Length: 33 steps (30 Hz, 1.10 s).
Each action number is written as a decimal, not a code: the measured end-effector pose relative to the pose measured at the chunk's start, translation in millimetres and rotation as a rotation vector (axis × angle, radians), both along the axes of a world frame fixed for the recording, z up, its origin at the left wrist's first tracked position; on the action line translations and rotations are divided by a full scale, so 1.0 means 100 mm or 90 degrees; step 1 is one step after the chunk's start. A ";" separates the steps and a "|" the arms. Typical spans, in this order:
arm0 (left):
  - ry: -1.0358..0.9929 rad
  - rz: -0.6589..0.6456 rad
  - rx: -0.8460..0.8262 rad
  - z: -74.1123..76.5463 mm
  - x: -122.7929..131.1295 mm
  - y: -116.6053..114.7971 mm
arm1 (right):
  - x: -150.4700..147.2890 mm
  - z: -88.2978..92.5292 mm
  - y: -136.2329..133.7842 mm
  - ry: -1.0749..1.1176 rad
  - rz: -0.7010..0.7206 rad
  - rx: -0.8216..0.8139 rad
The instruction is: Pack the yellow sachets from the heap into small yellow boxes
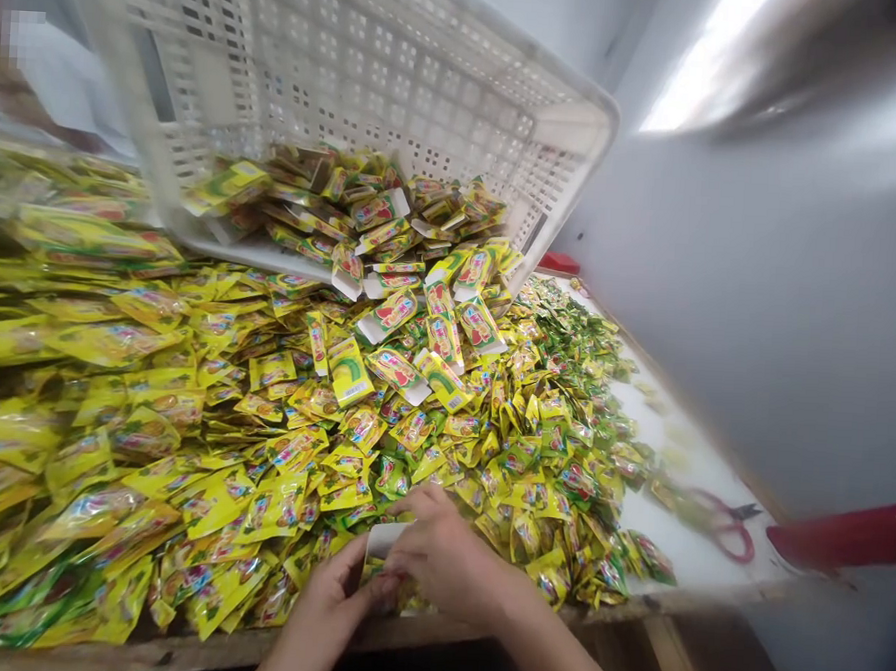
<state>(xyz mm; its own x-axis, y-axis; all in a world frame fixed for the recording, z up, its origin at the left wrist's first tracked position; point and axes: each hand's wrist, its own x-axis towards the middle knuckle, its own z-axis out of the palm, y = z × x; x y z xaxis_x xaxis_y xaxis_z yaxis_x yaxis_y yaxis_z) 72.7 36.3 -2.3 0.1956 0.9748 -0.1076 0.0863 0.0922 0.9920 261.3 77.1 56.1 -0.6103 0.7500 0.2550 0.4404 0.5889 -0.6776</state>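
Observation:
Low at the table's front edge, my left hand (338,598) is closed around the left side of a small carton (387,540) with a white flap standing up. Bent over the carton's right side are the fingers of my right hand (433,547), pressed against it. Most of the carton is hidden by my hands. Around them lies a thick heap of small yellow and green sachets (274,507). Just beyond, several yellow-green printed cartons (393,371), some with open white ends, spill onto the sachets.
A white perforated plastic basket (568,182) lies tipped on the heap, with more cartons inside. Pink-handled scissors (734,536) rest on the white tabletop (700,469) at right, near a red object (843,533). A grey wall is on the right. Another person (63,75) is partly visible far left.

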 end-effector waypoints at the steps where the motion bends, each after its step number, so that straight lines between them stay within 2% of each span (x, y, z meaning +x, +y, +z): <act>1: -0.002 0.002 -0.010 0.01 0.00 -0.01 | 0.01 -0.01 -0.03 0.037 -0.012 -0.025; 3: -0.020 0.026 -0.047 0.03 -0.02 -0.03 | 0.04 -0.07 -0.10 0.147 -0.108 -0.104; 6: -0.069 0.067 -0.130 0.11 -0.04 -0.05 | 0.03 -0.21 -0.23 0.364 -0.243 -0.339; 8: -0.098 0.055 -0.178 0.20 -0.05 -0.05 | -0.01 -0.30 -0.31 0.492 -0.249 -0.485; 10: -0.108 0.051 -0.202 0.31 -0.04 -0.03 | -0.06 -0.36 -0.37 0.570 -0.243 -0.536; 13: -0.110 0.064 -0.208 0.43 -0.02 0.00 | -0.13 -0.40 -0.39 0.582 -0.245 -0.529; 15: -0.105 0.038 -0.201 0.45 -0.01 0.02 | -0.19 -0.41 -0.34 0.529 -0.253 -0.478; 17: -0.091 0.014 -0.179 0.40 0.00 0.06 | -0.25 -0.43 -0.25 0.443 -0.275 -0.371; 20: -0.089 0.070 -0.120 0.27 0.00 0.17 | -0.31 -0.42 -0.04 0.375 -0.298 -0.275; 23: -0.089 0.132 -0.086 0.14 0.01 0.27 | -0.28 -0.41 0.11 0.394 -0.292 -0.303; 27: -0.034 0.149 -0.066 0.07 0.03 0.29 | -0.20 -0.43 0.09 0.415 -0.291 -0.369; 31: -0.016 0.116 -0.065 0.08 0.04 0.28 | -0.16 -0.43 0.00 0.455 -0.322 -0.457; 33: 0.019 0.089 -0.032 0.09 0.03 0.30 | -0.16 -0.41 -0.01 0.457 -0.346 -0.458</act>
